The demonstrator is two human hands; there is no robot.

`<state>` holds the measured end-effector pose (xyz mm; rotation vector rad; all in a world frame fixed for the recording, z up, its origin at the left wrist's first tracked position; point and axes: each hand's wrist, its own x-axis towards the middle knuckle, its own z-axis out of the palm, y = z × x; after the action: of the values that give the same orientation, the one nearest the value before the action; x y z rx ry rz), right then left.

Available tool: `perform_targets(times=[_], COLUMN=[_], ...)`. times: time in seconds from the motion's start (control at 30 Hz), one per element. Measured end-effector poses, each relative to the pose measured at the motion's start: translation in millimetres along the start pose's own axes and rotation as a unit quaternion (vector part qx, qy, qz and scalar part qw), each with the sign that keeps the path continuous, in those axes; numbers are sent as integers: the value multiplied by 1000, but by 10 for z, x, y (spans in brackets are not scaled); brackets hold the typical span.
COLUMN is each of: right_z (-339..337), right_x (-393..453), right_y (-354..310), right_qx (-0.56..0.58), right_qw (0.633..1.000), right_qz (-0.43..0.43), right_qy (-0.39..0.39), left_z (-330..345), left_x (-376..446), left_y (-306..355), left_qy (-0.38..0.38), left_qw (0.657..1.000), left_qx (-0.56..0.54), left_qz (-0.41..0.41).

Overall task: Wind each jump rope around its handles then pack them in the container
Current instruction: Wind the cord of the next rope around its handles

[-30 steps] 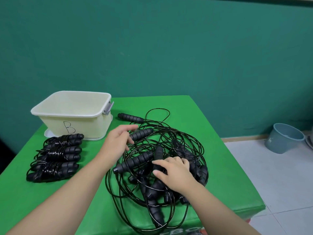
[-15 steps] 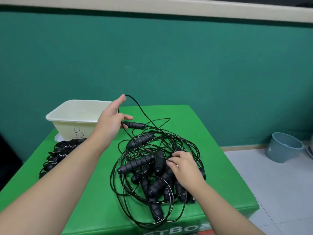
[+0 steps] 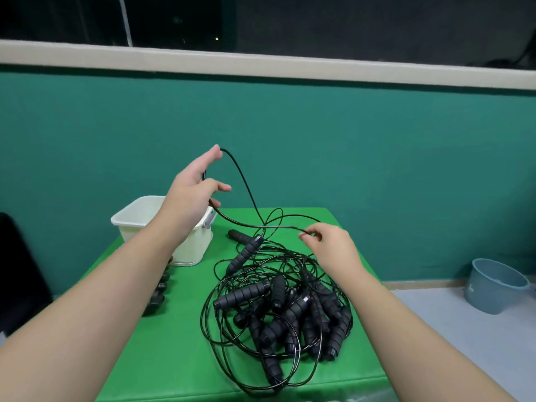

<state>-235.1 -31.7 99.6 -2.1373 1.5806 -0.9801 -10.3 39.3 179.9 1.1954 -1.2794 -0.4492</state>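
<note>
A tangled pile of black jump ropes with ribbed handles lies on the green table. My left hand is raised above the cream container; one rope's cord loops over its forefinger and runs through its lower fingers. My right hand pinches the same cord above the pile's far edge. One handle slants up out of the pile, and another handle lies behind it. The wound ropes are mostly hidden by my left forearm.
A blue-grey bucket stands on the tiled floor to the right. A teal wall with a pale ledge closes off the back. Something dark stands left of the table.
My left hand has risen, drawing the cord up with it. My right hand has left the pile and pinched the cord. The view has tilted upward.
</note>
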Motion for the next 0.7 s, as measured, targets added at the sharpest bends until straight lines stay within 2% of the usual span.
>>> perform_targets(times=[0.1, 0.23, 0.37, 0.57, 0.7], right_z=[38, 47, -97, -431, -493], right_x=[-14, 1, 130, 476, 639], right_y=[5, -25, -257, -843, -1089], right_qx=[-3, 32, 56, 68, 104], right_qw=[1000, 999, 996, 992, 992], right_qz=[3, -7, -47, -89, -71], right_qy=[-8, 36, 43, 52, 33], left_z=[-37, -83, -120, -178, -99], left_x=[-24, 5, 131, 331, 334], left_y=[36, 39, 169, 393, 369], left_qy=[-3, -8, -10, -52, -125], left_qw=[1000, 998, 998, 994, 989], left_qx=[21, 49, 2, -92, -66], left_qz=[17, 50, 62, 27, -51])
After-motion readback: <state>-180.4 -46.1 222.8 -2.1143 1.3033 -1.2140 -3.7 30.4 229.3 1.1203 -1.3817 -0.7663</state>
